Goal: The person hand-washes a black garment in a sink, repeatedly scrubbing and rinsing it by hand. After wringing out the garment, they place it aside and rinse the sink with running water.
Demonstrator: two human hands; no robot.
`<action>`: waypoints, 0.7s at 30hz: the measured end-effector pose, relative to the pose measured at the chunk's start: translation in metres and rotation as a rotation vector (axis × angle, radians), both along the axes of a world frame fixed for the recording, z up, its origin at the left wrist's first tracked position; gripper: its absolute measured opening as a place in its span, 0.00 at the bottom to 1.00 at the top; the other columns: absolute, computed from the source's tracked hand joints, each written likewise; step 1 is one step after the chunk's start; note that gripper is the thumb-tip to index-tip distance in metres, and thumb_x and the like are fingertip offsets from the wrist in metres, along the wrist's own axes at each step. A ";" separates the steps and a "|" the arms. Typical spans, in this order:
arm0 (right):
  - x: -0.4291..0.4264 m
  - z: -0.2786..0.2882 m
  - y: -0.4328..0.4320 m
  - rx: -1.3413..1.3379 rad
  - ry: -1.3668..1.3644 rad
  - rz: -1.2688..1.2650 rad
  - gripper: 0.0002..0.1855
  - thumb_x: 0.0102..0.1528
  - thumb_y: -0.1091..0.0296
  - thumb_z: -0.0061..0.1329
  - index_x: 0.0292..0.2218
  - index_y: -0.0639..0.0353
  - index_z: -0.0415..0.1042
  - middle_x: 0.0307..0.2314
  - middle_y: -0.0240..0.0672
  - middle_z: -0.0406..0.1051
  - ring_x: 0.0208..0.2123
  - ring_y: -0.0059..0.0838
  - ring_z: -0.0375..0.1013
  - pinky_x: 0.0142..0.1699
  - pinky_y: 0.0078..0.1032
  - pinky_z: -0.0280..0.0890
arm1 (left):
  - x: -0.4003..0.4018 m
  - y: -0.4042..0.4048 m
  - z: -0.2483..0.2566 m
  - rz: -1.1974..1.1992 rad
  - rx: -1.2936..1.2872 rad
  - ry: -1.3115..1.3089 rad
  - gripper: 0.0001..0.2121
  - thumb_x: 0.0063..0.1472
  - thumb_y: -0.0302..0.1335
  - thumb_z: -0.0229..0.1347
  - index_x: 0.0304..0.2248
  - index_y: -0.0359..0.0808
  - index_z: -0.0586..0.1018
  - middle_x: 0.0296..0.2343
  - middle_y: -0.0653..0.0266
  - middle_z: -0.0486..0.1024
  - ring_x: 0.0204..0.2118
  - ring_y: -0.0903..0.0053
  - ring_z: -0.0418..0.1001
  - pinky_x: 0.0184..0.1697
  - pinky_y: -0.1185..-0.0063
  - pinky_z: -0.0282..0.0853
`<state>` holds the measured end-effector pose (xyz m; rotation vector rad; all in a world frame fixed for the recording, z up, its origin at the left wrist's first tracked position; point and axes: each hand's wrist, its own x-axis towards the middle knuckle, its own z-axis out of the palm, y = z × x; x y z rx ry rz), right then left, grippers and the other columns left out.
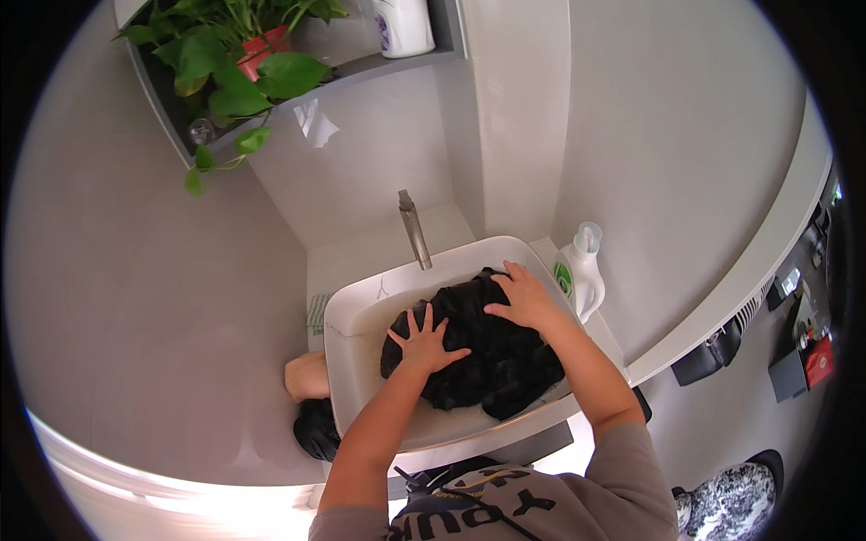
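Note:
A bundle of wet black cloth [467, 358] lies in water inside a white rectangular washbasin [352, 284] with grey veining. My left hand [424, 343] rests on the left part of the bundle, palm down with its fingers spread. Towards the upper right, my right hand [524, 294] touches the cloth's edge, its fingers also apart. Neither hand is closed around the fabric. Behind the basin stands a brushed metal faucet [415, 230], its spout over the rim. How far the cloth reaches below the water is hidden.
A white detergent bottle [582, 270] with a clear cap stands right of the basin. Left of it are a green patterned packet [318, 311], a beige object [306, 377] and a black item [316, 429]. Above, a wall niche [379, 67] holds a potted plant [260, 51] and a white bottle [404, 30].

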<state>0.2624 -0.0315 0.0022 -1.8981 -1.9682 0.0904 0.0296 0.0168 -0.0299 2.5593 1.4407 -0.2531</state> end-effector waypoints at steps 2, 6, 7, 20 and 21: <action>-0.001 -0.003 -0.012 -0.127 -0.115 -0.038 0.45 0.43 0.37 0.53 0.55 0.57 0.59 0.58 0.51 0.45 0.61 0.47 0.44 0.60 0.46 0.46 | 0.005 0.005 -0.004 -0.003 0.019 0.025 0.45 0.42 0.66 0.50 0.57 0.51 0.61 0.62 0.62 0.38 0.63 0.52 0.31 0.53 0.38 0.33; 0.002 -0.019 -0.013 -0.203 -0.257 -0.078 0.58 0.36 0.28 0.53 0.57 0.63 0.53 0.60 0.49 0.40 0.64 0.42 0.36 0.61 0.54 0.36 | 0.008 0.014 -0.011 -0.033 0.043 0.025 0.43 0.42 0.65 0.52 0.54 0.47 0.65 0.60 0.59 0.45 0.62 0.51 0.39 0.53 0.39 0.41; 0.001 -0.021 -0.011 -0.191 -0.284 -0.087 0.59 0.36 0.28 0.53 0.57 0.64 0.53 0.60 0.48 0.40 0.64 0.42 0.36 0.61 0.55 0.35 | 0.009 0.017 -0.013 -0.032 0.068 0.012 0.42 0.42 0.65 0.52 0.53 0.47 0.66 0.59 0.60 0.48 0.61 0.52 0.42 0.52 0.40 0.43; -0.048 -0.031 0.011 -0.506 -0.355 0.253 0.59 0.36 0.17 0.40 0.47 0.71 0.69 0.60 0.55 0.37 0.64 0.45 0.28 0.61 0.56 0.23 | 0.009 0.051 -0.036 0.006 0.201 -0.019 0.37 0.40 0.56 0.61 0.46 0.41 0.71 0.47 0.63 0.64 0.52 0.64 0.58 0.48 0.57 0.60; -0.052 -0.025 0.005 -0.526 -0.354 0.275 0.59 0.36 0.17 0.40 0.46 0.71 0.69 0.60 0.55 0.37 0.64 0.45 0.28 0.61 0.56 0.23 | 0.010 0.051 -0.038 0.018 0.191 -0.005 0.36 0.39 0.54 0.62 0.46 0.40 0.71 0.47 0.62 0.64 0.52 0.65 0.58 0.48 0.57 0.61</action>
